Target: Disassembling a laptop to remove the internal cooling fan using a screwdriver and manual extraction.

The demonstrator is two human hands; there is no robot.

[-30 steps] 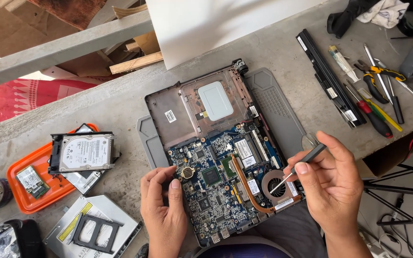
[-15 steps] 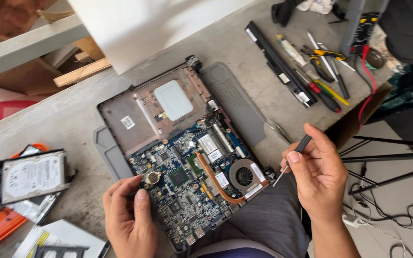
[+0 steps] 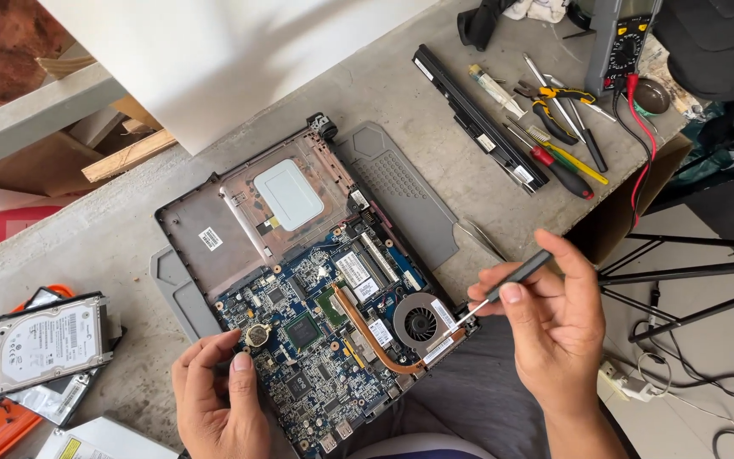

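Laptop (image 3: 299, 255) lies opened, motherboard (image 3: 316, 340) bared, fan (image 3: 420, 323) seated; right hand (image 3: 554, 323) pinches a screwdriver (image 3: 503, 285), left hand (image 3: 218, 399) steadies the board's edge, holding nothing.

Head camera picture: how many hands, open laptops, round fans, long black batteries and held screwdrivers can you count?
Hands: 2, left hand and right hand
Open laptop: 1
Round fan: 1
Long black battery: 1
Screwdriver in the right hand: 1
Total: 6
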